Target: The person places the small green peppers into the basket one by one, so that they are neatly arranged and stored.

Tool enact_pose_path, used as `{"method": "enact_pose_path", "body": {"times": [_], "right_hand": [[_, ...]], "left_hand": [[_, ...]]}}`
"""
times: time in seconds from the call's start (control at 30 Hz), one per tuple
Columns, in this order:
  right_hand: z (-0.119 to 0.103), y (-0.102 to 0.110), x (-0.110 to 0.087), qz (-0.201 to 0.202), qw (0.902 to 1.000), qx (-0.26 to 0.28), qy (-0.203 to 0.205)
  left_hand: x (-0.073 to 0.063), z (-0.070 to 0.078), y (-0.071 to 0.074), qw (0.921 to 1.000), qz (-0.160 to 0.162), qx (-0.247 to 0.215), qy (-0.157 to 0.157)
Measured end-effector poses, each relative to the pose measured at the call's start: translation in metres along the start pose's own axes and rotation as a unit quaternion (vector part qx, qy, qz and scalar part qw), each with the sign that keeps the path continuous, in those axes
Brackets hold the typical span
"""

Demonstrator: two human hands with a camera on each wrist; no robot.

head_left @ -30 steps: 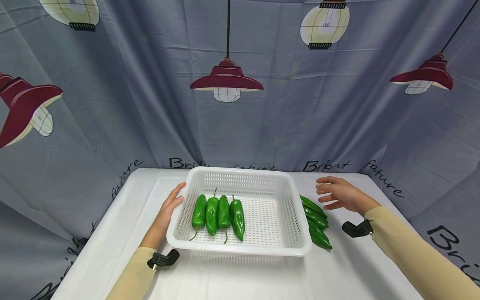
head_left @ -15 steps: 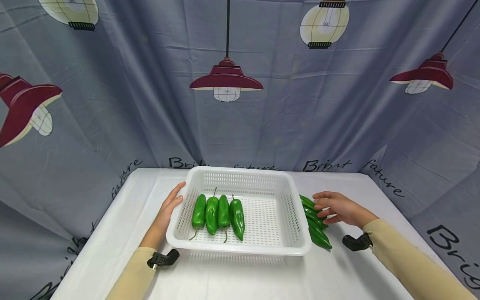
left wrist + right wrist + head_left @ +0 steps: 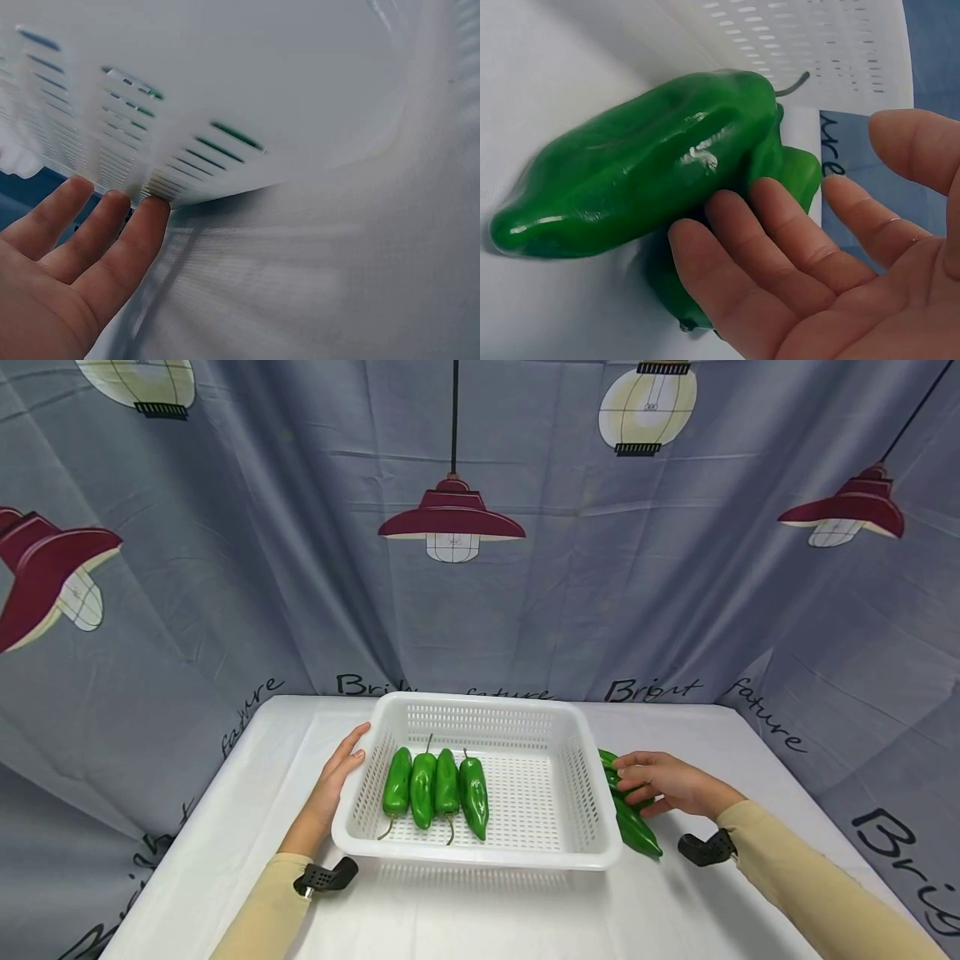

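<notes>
A white perforated plastic basket [image 3: 480, 858] stands on the white-covered table. Inside, along its left half, several green peppers [image 3: 474, 793] lie side by side. My left hand [image 3: 324, 793] rests against the basket's left side, and in the left wrist view its extended fingertips [image 3: 155, 212] touch the slotted wall from outside. On the right, my right hand [image 3: 667, 782] reaches over a small pile of green peppers beside the basket, fingers loosely bent and apart. The right wrist view shows a large glossy pepper [image 3: 637, 169] just beyond those fingertips, with others partly hidden beneath the hand.
The white tablecloth [image 3: 480, 918] extends in front of and around the basket. Behind the table hangs a grey-blue curtain [image 3: 300, 568] printed with lamps and lettering. Each wrist carries a black camera mount [image 3: 705, 849].
My right hand has moved left and down onto the pepper pile beside the basket, covering part of it. The left hand, the basket and the peppers inside stay in place.
</notes>
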State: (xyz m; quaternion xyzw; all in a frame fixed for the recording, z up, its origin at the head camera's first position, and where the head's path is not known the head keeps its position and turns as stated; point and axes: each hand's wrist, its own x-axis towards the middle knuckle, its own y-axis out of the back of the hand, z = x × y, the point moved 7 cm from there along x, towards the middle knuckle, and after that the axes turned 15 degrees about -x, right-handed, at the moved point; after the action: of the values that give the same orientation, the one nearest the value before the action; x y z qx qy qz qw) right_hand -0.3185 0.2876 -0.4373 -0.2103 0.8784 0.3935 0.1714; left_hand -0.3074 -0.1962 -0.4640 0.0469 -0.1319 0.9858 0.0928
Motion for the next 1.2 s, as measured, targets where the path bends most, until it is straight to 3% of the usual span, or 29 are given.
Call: {"method": "enact_pose_path", "body": {"times": [0.33, 0.83, 1.2], "right_hand": [[-0.001, -0.008, -0.001, 0.007, 0.9999, -0.004, 0.01], [-0.004, -0.021, -0.002, 0.027, 0.9978, -0.04, 0.045], [0.0, -0.035, -0.003, 0.006, 0.9954, -0.038, 0.087]], "left_hand": [[0.0, -0.001, 0.001, 0.9998, -0.005, -0.02, -0.002], [-0.001, -0.001, 0.0, 0.9999, -0.004, -0.014, -0.004], [0.001, -0.001, -0.001, 0.9998, -0.008, -0.02, -0.004]]}}
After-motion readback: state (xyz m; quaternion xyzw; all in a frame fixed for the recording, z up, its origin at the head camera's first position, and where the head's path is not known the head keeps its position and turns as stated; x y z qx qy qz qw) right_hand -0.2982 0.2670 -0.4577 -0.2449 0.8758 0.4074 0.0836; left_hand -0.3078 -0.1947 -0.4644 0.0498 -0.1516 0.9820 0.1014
